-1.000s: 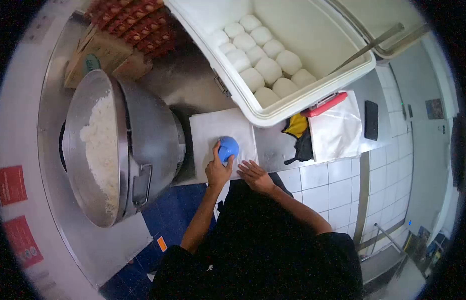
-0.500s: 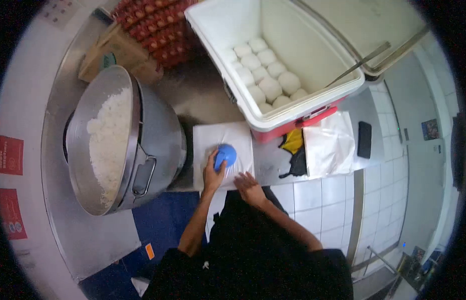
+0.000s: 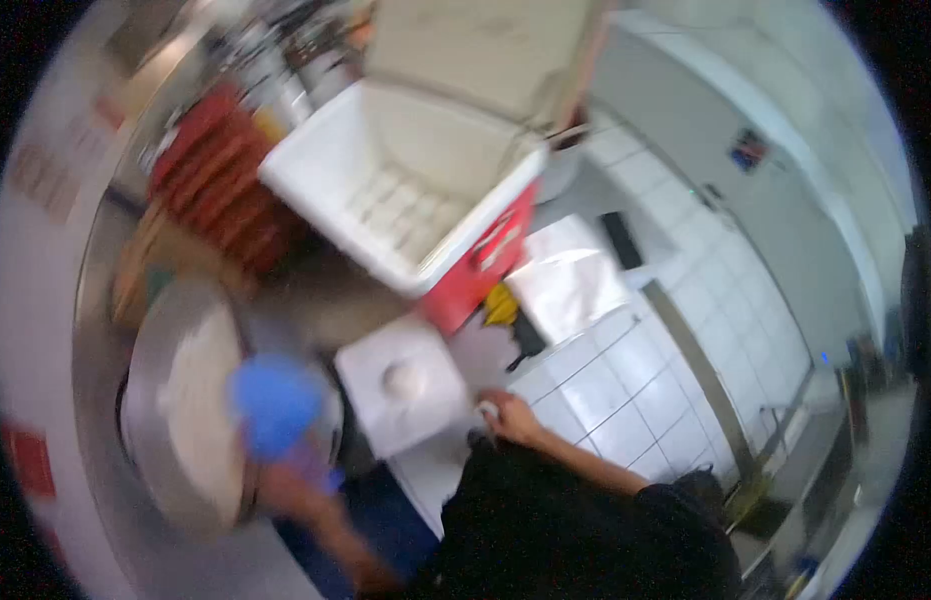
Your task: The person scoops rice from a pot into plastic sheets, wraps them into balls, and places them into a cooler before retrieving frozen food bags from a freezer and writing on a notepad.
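A blue bowl (image 3: 277, 405), smeared by motion, is in my left hand (image 3: 290, 480), raised in front of the large metal pot's side. White rice (image 3: 203, 410) fills the pot (image 3: 150, 350) at left. On a stack of white sheets (image 3: 425, 370) on the counter sits a small round mound of rice (image 3: 402, 381). My right hand (image 3: 513, 418) is at the near right corner of the stack, its fingers pinched on a bit of white sheet.
Behind the sheets stands an open red and white cooler (image 3: 315, 160) with several white rice balls (image 3: 410, 205) inside. To its right lie another white sheet stack (image 3: 570, 280), a yellow and black cloth (image 3: 501, 305) and a dark phone (image 3: 620, 240). Red egg trays (image 3: 210, 180) rise behind the pot.
My left hand has lifted the blue bowl off the sheets and moved left to the pot, uncovering the rice mound. My right hand has closed at the sheet's corner. The view has turned.
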{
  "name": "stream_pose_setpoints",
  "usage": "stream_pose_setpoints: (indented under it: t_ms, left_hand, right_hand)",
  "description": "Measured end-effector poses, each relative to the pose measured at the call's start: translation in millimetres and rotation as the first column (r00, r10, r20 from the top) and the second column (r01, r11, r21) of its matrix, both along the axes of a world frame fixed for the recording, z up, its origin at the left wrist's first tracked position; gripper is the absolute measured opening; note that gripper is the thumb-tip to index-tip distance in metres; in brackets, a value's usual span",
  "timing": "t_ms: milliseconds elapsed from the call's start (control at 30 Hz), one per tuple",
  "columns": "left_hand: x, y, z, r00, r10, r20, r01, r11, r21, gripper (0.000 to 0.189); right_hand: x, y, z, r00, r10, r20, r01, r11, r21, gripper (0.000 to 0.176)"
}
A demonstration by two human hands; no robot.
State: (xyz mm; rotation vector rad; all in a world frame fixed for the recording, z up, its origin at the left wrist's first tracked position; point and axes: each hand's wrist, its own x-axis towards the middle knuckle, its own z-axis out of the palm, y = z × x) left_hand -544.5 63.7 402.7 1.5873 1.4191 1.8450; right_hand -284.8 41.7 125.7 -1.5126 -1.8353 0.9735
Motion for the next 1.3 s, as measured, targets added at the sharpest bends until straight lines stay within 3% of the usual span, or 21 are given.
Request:
stream_pose_setpoints:
  t_ms: [33, 100, 200, 333, 367, 433, 467, 533, 600, 633, 667, 700, 733, 767, 800, 833, 867, 900, 1033, 1200, 1300]
  left_hand:
    - [-10.9, -2.6, 24.4, 0.998, 0.038, -0.043, -0.033, 0.993, 0.113, 0.043]
    - [-11.9, 2.3, 56.4, 0.991, 0.088, -0.102, -0.053, 0.950, 0.308, 0.043]
    - [25.2, 6.5, 75.7, 0.986, -0.035, -0.161, 0.095, 0.917, 0.386, 0.044]
    - [115.7, 17.8, 60.8, 0.808, -0.553, -0.203, 0.585, 0.792, 0.175, 0.044]
    - [149.2, 19.8, 49.0, 0.687, -0.704, -0.177, 0.721, 0.691, 0.053, 0.044]
    - [233.9, 18.3, 24.8, 0.427, -0.900, -0.086, 0.885, 0.436, -0.166, 0.045]
    - [280.4, 15.0, 3.8, 0.292, -0.956, -0.021, 0.919, 0.287, -0.269, 0.045]
    - [375.7, -9.9, -68.4, 0.050, -0.984, 0.171, 0.869, -0.042, -0.494, 0.045]
    - [477.3, -35.4, -152.2, -0.086, -0.931, 0.355, 0.695, -0.312, -0.647, 0.041]
    - [518.6, -41.3, -229.5, -0.114, -0.887, 0.448, 0.578, -0.426, -0.696, 0.038]
    - [541.7, -36.5, -345.8, -0.065, -0.841, 0.537, 0.441, -0.507, -0.740, 0.040]
    - [543.9, -36.5, -428.6, -0.014, -0.761, 0.648, 0.352, -0.611, -0.709, 0.034]
    - [555.1, -28.3, -458.2, -0.054, -0.860, 0.507, 0.198, -0.507, -0.839, 0.034]
    - [575.7, -13.1, -460.7, -0.177, -0.947, 0.269, 0.075, -0.286, -0.955, 0.033]
    - [592.4, 7.6, -460.3, -0.233, -0.965, 0.120, -0.011, -0.121, -0.993, 0.033]
    - [610.7, 32.5, -455.6, -0.246, -0.968, 0.049, -0.091, -0.028, -0.995, 0.033]
    - [629.9, 53.6, -448.0, -0.224, -0.974, 0.018, -0.152, 0.016, -0.988, 0.033]
    - [651.2, 73.1, -439.7, -0.184, -0.983, -0.002, -0.194, 0.038, -0.980, 0.032]
    - [744.6, 133.1, -446.4, -0.043, -0.999, -0.016, -0.298, 0.028, -0.954, 0.032]
    - [920.2, 184.5, -489.4, -0.050, -0.999, 0.014, -0.370, 0.006, -0.929, 0.031]
    - [1077.8, 219.1, -525.8, -0.313, -0.949, 0.043, -0.338, 0.069, -0.939, 0.031]
  right_hand:
    - [16.0, -13.2, -18.5, 0.989, -0.112, 0.096, 0.109, 0.993, 0.041, 0.026]
    - [58.2, -40.4, -7.9, 0.958, -0.259, 0.120, 0.278, 0.944, -0.179, 0.026]
    - [142.4, -116.9, -93.2, 0.832, -0.546, 0.097, 0.544, 0.772, -0.329, 0.034]
    - [223.9, -281.2, -223.0, 0.397, -0.841, 0.368, 0.913, 0.319, -0.256, 0.030]
    - [234.1, -316.4, -233.9, 0.303, -0.766, 0.567, 0.947, 0.174, -0.271, 0.027]
    - [254.9, -377.1, -229.0, 0.319, -0.736, 0.598, 0.877, -0.011, -0.481, 0.026]
    - [262.9, -396.7, -229.7, 0.211, -0.782, 0.586, 0.792, -0.215, -0.572, 0.024]
    - [280.6, -447.5, -285.3, 0.241, -0.838, 0.489, 0.779, -0.134, -0.613, 0.026]
    - [301.4, -457.6, -275.8, 0.158, -0.909, 0.387, 0.677, -0.185, -0.712, 0.028]
    - [314.8, -469.8, -304.5, 0.028, -0.949, 0.314, 0.617, -0.231, -0.752, 0.031]
    - [333.1, -468.0, -313.8, 0.039, -0.955, 0.294, 0.576, -0.219, -0.788, 0.031]
    - [341.2, -479.7, -379.5, -0.037, -0.909, 0.415, 0.746, -0.301, -0.594, 0.031]
    - [370.7, -474.7, -343.7, -0.369, -0.924, 0.102, 0.535, -0.302, -0.789, 0.017]
    - [396.4, -467.2, -345.0, -0.260, -0.953, 0.155, 0.672, -0.294, -0.680, 0.019]
    - [430.5, -461.4, -338.0, -0.565, -0.788, -0.245, 0.541, -0.130, -0.831, 0.020]
    - [477.0, -431.6, -235.7, -0.587, -0.752, -0.301, 0.506, -0.051, -0.861, 0.021]
    - [523.2, -416.3, -256.9, -0.332, -0.941, 0.065, 0.688, -0.289, -0.666, 0.023]
    - [574.7, -397.1, -224.5, -0.259, -0.965, 0.038, 0.714, -0.218, -0.666, 0.025]
    - [784.5, -318.3, -247.7, 0.018, -0.996, 0.088, 0.850, -0.031, -0.525, 0.027]
    - [995.6, -256.1, -237.6, -0.037, -0.997, 0.062, 0.795, -0.067, -0.603, 0.030]
    - [1093.0, -258.3, -208.4, -0.142, -0.984, 0.107, 0.737, -0.177, -0.652, 0.030]
